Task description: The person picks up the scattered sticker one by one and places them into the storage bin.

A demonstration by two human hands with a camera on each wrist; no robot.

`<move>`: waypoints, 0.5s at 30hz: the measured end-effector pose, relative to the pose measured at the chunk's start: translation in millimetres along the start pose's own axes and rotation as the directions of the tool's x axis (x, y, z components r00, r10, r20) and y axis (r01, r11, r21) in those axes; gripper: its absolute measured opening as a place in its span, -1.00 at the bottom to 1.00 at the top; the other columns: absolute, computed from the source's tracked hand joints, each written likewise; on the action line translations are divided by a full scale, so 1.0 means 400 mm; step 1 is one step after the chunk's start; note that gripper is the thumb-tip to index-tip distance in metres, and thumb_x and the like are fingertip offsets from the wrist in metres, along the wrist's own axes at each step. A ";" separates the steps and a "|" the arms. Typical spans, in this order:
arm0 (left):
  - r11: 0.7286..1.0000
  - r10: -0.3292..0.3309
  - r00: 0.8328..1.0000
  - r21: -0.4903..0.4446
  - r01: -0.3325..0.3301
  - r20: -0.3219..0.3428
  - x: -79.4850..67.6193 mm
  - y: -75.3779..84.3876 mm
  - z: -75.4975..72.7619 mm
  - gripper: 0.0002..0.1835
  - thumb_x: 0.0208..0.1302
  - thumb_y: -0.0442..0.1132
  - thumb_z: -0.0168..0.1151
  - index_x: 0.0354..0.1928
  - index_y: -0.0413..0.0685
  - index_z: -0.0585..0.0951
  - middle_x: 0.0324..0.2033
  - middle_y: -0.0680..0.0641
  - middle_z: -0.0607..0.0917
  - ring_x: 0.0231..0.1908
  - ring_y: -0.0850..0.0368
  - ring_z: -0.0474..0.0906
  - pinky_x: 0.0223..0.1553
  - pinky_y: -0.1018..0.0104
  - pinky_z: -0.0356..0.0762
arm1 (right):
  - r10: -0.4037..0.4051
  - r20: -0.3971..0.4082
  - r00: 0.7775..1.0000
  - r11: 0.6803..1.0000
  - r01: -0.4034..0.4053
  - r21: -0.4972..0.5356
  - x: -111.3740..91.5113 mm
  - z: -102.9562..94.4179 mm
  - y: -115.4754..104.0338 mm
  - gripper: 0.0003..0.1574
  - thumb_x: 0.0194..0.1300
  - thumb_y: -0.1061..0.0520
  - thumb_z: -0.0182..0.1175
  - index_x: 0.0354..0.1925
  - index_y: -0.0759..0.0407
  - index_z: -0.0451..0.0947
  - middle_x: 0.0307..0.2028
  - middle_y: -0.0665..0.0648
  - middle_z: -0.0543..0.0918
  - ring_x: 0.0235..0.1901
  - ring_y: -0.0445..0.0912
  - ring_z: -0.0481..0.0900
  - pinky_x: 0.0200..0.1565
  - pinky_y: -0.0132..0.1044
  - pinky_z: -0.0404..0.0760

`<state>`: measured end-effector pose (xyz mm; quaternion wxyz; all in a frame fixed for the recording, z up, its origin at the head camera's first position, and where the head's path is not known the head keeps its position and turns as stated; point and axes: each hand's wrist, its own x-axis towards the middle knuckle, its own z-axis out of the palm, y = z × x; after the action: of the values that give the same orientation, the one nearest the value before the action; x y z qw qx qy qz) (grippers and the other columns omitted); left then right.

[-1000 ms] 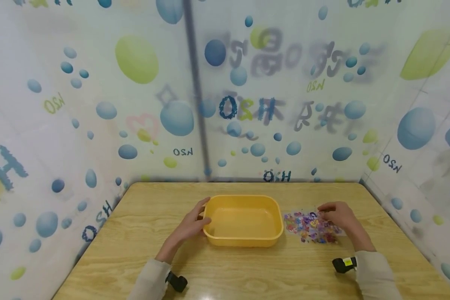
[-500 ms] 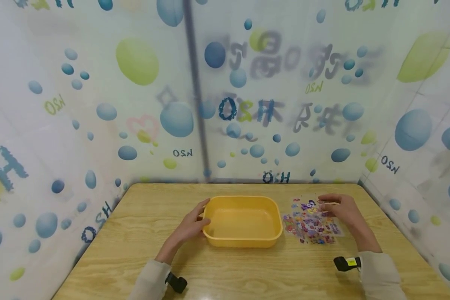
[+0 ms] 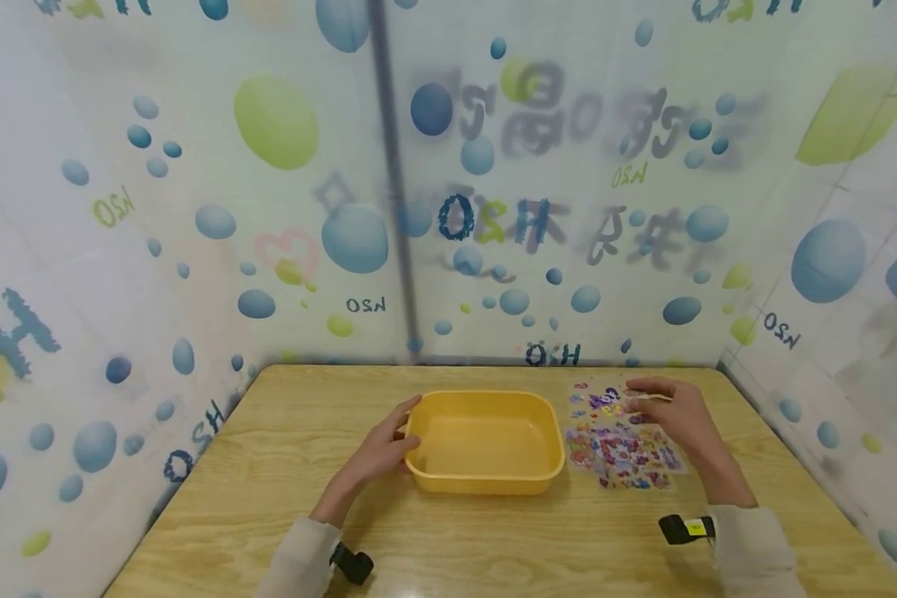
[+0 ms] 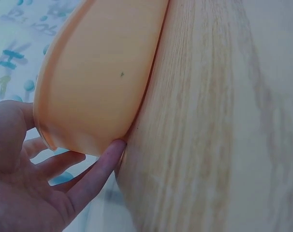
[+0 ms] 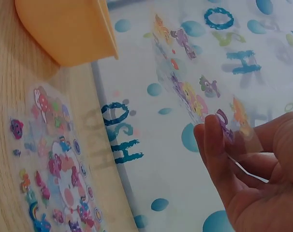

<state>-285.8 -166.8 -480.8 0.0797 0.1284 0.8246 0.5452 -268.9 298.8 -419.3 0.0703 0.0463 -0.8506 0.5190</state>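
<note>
A yellow plastic basin (image 3: 486, 483) stands on the wooden table, with nothing in it. At its left end my left hand (image 3: 384, 444) holds it, the thumb over the rim and fingers along the outer wall; in the left wrist view one fingertip touches the basin's lower edge. To the right of the basin, my right hand (image 3: 676, 415) pinches a clear sticker sheet (image 5: 187, 84) between thumb and fingers. The sheet is raised and tilted, with small colourful cartoon figures on it. Below it, more sticker sheets (image 3: 628, 469) lie overlapping on the table, close to the basin's right end.
The light wooden table (image 3: 448, 540) reaches back to a curtain (image 3: 568, 274) printed with blue and green drops and mirrored lettering. Similar printed sheeting closes off both sides. Black wrist cameras (image 3: 686, 529) are strapped at both sleeves.
My right hand has lifted one sticker sheet off the pile and moved it up and away toward the back, so it now shows apart from the others. The left hand and basin stay put.
</note>
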 end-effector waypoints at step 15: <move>0.999 -0.027 0.999 0.025 0.027 -0.017 -0.003 0.004 0.003 -0.35 0.46 -0.34 0.12 0.55 0.07 0.29 0.46 -0.41 0.35 0.06 -0.16 0.64 -0.36 0.18 0.77 | -0.015 0.029 0.999 1.000 0.015 -0.022 0.017 0.103 -0.065 -0.58 0.46 0.28 0.22 0.22 0.43 0.57 0.14 0.49 0.65 -0.24 -0.14 0.79 -0.17 -0.35 0.78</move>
<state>-284.1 -165.4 -479.7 0.0785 0.1136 0.8337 0.5347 -274.7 250.0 -414.1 0.0625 0.0594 -0.8568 0.5083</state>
